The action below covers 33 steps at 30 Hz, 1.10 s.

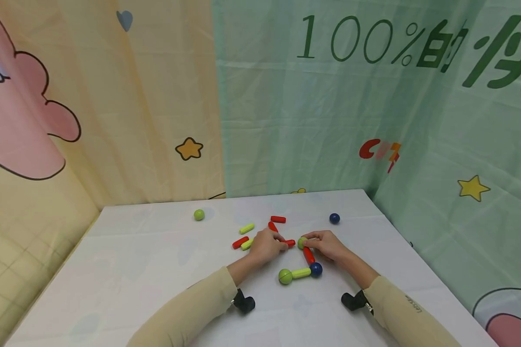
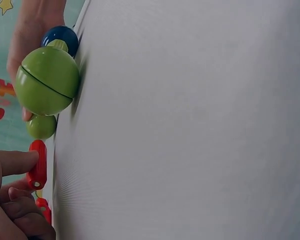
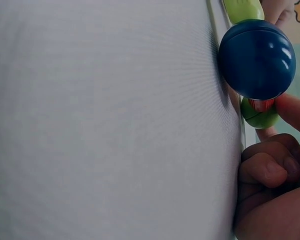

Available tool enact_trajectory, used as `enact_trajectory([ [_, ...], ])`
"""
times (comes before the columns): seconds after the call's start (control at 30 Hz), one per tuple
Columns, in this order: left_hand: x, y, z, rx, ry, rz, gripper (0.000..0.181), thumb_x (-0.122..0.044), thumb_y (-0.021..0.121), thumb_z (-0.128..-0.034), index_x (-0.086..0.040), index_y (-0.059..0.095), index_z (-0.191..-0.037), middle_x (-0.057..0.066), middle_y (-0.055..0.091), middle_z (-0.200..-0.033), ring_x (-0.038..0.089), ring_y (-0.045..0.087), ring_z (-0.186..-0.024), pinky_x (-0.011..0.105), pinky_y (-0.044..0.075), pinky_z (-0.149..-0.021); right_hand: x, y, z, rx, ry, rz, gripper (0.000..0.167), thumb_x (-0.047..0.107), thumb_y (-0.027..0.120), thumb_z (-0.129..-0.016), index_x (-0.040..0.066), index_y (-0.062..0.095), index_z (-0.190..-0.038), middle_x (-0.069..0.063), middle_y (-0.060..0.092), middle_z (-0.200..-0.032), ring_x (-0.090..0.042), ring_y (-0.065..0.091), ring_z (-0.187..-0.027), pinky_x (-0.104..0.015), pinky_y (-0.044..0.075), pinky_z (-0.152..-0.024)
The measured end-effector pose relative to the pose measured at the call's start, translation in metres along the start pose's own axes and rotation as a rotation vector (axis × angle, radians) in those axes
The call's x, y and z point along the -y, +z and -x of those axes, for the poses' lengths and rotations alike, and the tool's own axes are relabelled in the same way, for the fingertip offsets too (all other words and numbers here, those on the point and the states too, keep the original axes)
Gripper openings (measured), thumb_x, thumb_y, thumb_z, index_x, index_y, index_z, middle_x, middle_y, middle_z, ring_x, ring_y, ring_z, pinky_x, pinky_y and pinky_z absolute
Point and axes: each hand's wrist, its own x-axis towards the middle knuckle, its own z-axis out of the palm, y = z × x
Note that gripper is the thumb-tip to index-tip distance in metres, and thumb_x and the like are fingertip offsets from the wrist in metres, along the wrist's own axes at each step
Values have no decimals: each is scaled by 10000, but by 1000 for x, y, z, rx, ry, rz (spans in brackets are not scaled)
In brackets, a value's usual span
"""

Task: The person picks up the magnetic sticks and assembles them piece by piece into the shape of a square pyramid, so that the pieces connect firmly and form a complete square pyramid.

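Note:
My left hand [image 1: 267, 246] pinches a red rod [image 1: 290, 243] between thumb and finger. In the left wrist view that red rod [image 2: 38, 167] points at a small green ball, with a slight gap between them. My right hand [image 1: 327, 245] pinches this green ball [image 1: 301, 243] at the far end of a joined chain. From it a red rod [image 1: 308, 256] runs to a blue ball [image 1: 316, 270]. A yellow-green rod [image 1: 301, 273] links the blue ball to another green ball [image 1: 285, 276] nearer me.
Beside and beyond my left hand lie loose red rods [image 1: 278, 219] and yellow-green rods [image 1: 246, 228]. A loose green ball [image 1: 198, 214] sits far left on the white table [image 1: 134, 270], a loose blue ball [image 1: 335, 218] far right. Printed curtains [image 1: 286, 120] hang behind the table.

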Motion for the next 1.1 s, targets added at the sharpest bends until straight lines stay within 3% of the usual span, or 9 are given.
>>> enact_trajectory([
  [0.4,-7,1,6,40,20,-9,154,-258,784,-878,-122,797,-949,-54,665,-740,145,552,-669,247,424,-564,2,3,-1,-3,5,-3,327,309,724,-921,116,734,-1184,34,384,-595,-140,279,-428,-238,243,-444],
  [0.67,-7,-3,10,12,7,-10,223,-267,779,-872,-116,767,-1036,-43,654,-763,141,573,-669,254,452,-584,4,2,0,-1,-3,1,348,314,726,-918,104,731,-1196,41,379,-586,-138,290,-432,-235,247,-450],
  [0.87,-3,-18,16,-47,54,10,221,-251,743,-896,-113,760,-1067,-22,636,-848,156,554,-713,270,448,-600,3,0,0,-7,-8,18,364,322,728,-915,101,726,-1204,44,355,-573,-141,299,-440,-238,250,-456],
  [1.1,8,-42,24,-109,88,19,205,-237,717,-919,-122,756,-1085,7,558,-683,141,480,-599,262,384,-550,1,0,1,-12,-8,34,361,324,724,-919,95,725,-1198,30,377,-628,-152,335,-523,-250,254,-502],
])
